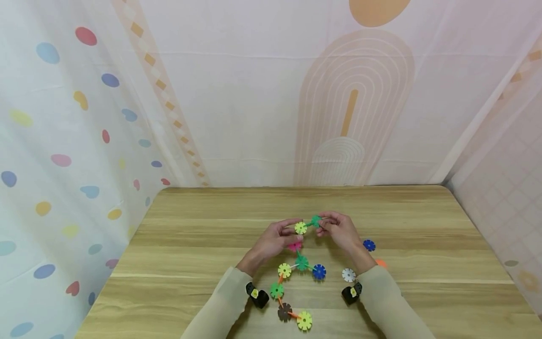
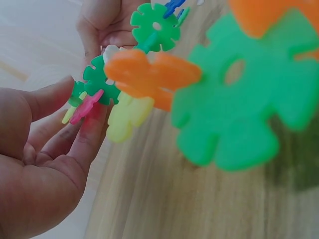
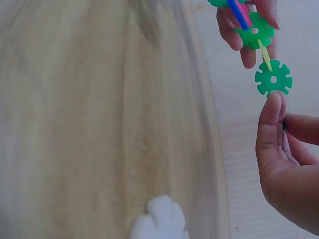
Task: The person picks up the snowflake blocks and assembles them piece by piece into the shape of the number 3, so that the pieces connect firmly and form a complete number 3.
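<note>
A chain of coloured snowflake discs joined by short sticks lies on the wooden table (image 1: 203, 263). Its far end is lifted between both hands. My left hand (image 1: 293, 226) pinches the yellow disc (image 1: 300, 228), and the left wrist view shows those fingertips (image 2: 94, 119) closed on pink and yellow pieces. My right hand (image 1: 322, 225) pinches the green disc (image 1: 315, 220) (image 3: 273, 78) joined to it by a stick. Below hang or lie a pink disc (image 1: 294, 246), a green disc (image 1: 301, 262), a blue disc (image 1: 319, 271) and a brown disc (image 1: 284, 311).
Loose discs lie to the right of the chain: a white one (image 1: 348, 275) (image 3: 159, 221), a blue one (image 1: 369, 245) and an orange one (image 1: 381, 262). Patterned fabric walls close in the table at the back and both sides.
</note>
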